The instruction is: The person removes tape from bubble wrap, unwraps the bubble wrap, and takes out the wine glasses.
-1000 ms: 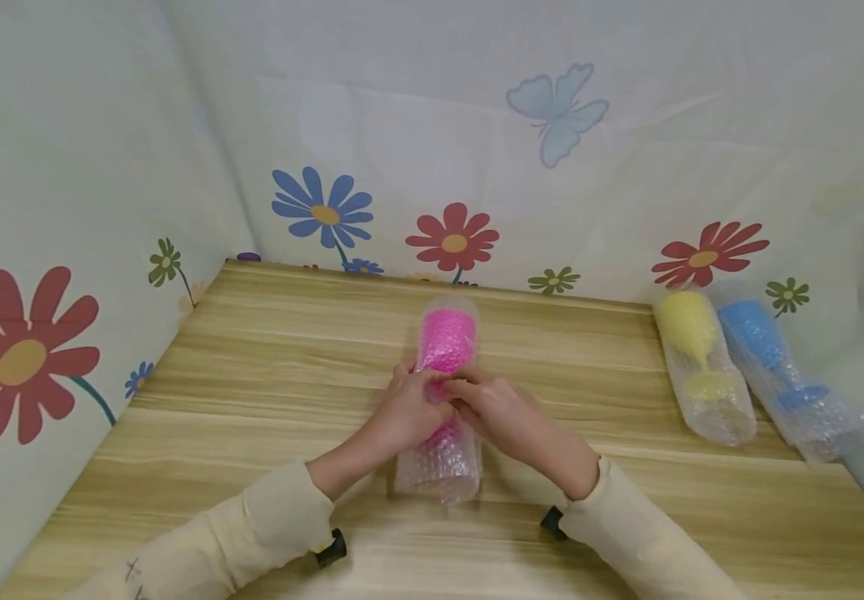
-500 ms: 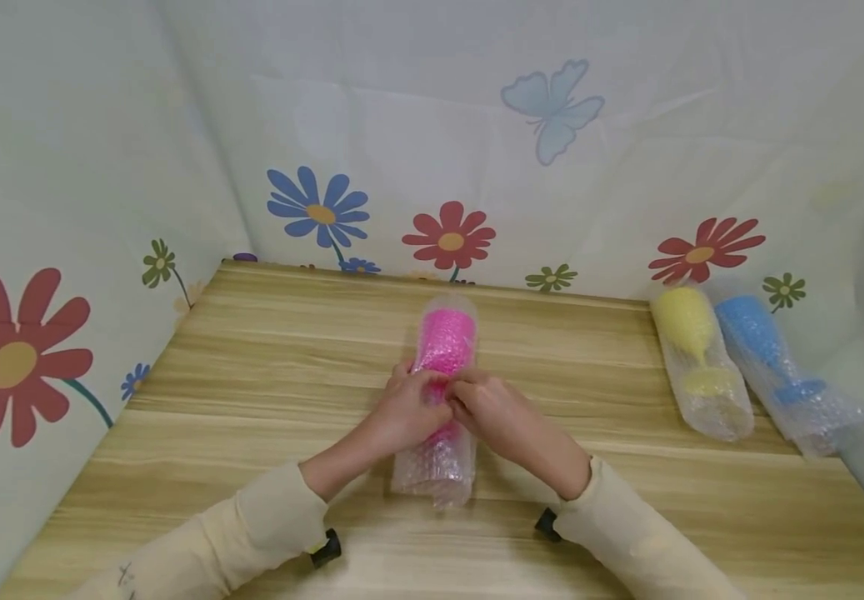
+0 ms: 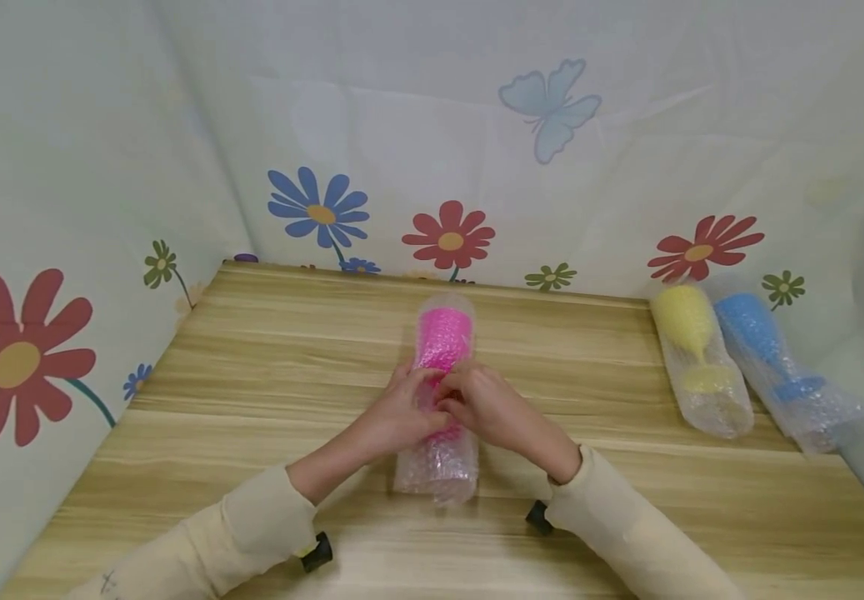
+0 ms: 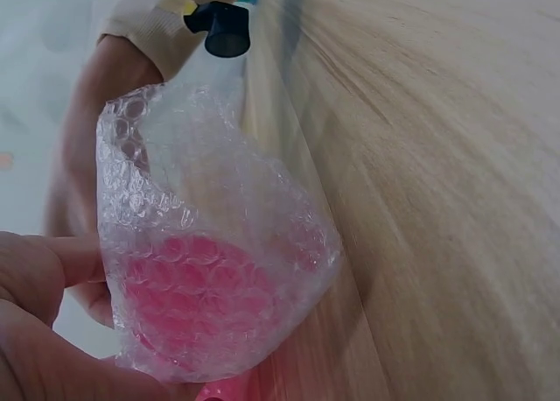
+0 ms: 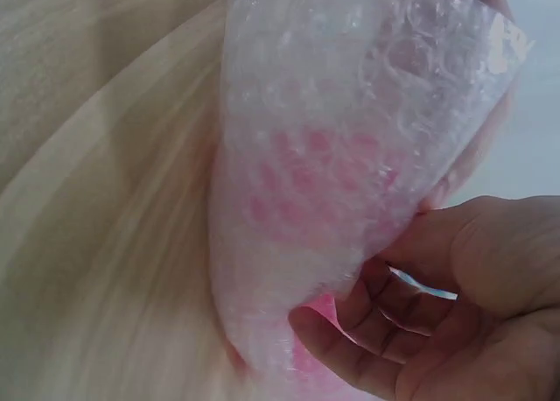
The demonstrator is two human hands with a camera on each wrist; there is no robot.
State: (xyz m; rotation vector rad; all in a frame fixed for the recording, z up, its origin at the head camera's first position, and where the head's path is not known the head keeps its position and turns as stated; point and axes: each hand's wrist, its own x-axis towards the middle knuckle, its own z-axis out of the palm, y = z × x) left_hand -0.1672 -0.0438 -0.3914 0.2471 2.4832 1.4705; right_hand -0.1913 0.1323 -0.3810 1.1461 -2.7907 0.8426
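In the head view, a pink goblet-shaped piece [image 3: 444, 329] lies lengthwise on the wooden table inside a sleeve of clear bubble wrap [image 3: 437, 479]. My left hand [image 3: 402, 408] grips the wrapped piece around its middle from the left side. From the right, my right hand [image 3: 486, 408] pinches the wrap near the narrow part, fingers curled and close to the left thumb. The loose end of the wrap [image 4: 236, 173] gapes past the round pink base [image 4: 197, 300] in the left wrist view. The right fingers [image 5: 350, 353] curl at the wrap's edge in the right wrist view.
At the table's right edge lie a yellow goblet [image 3: 685, 321] and a blue goblet [image 3: 752, 325], both bubble-wrapped and side by side. A white cloth with printed flowers [image 3: 450, 242] hangs behind and to the left of the wooden table [image 3: 267, 333].
My right hand has shifted slightly left over the wrap, and its fingers have changed their pinch. My left hand keeps its hold, and the pink piece stays nearly in place.
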